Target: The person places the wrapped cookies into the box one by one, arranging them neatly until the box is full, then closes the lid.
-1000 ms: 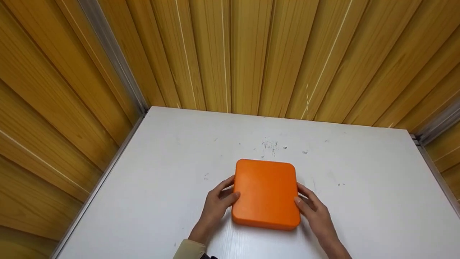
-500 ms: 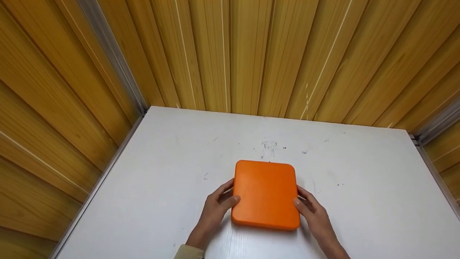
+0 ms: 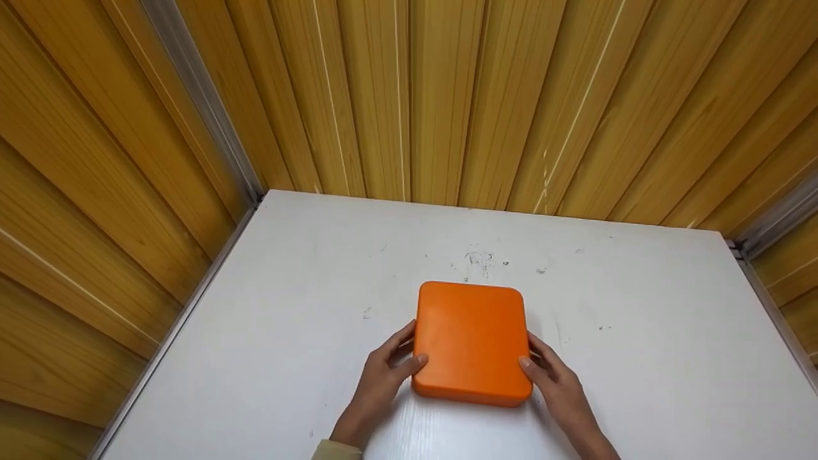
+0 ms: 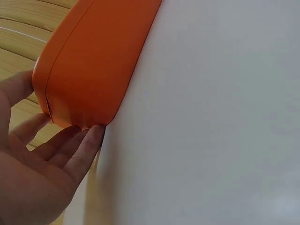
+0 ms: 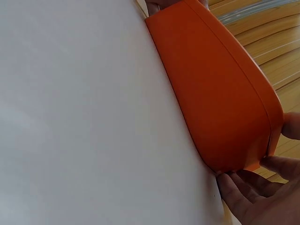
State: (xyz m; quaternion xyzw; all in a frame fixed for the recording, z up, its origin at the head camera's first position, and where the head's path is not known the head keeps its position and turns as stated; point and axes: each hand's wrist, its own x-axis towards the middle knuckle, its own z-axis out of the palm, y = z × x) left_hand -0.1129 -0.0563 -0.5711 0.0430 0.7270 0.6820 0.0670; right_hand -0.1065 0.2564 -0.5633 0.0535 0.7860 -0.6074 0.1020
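An orange box [image 3: 471, 342] with rounded corners and a smooth top lies flat on the white table near its front. My left hand [image 3: 378, 378] grips its left side, thumb on the top face and fingers along the side wall. On the opposite side my right hand [image 3: 563, 386] holds it the same way. Both wrist views show a seam running round the wall below the top, with a thin dark slit near the corner. Fingertips [image 4: 96, 133] of the left hand reach down to the box's lower edge. The right fingertips [image 5: 225, 180] also sit at that edge.
The white table [image 3: 255, 332] carries scuffs and small dark marks beyond the box. Wood-patterned panels [image 3: 441, 96] stand behind it and at both sides. Metal posts [image 3: 204, 89] rise at the back corners.
Both thumbs have slid slightly toward the near edge of the top. Half a second ago less of the near wall showed; now more of it shows again. The box stays in about the same place.
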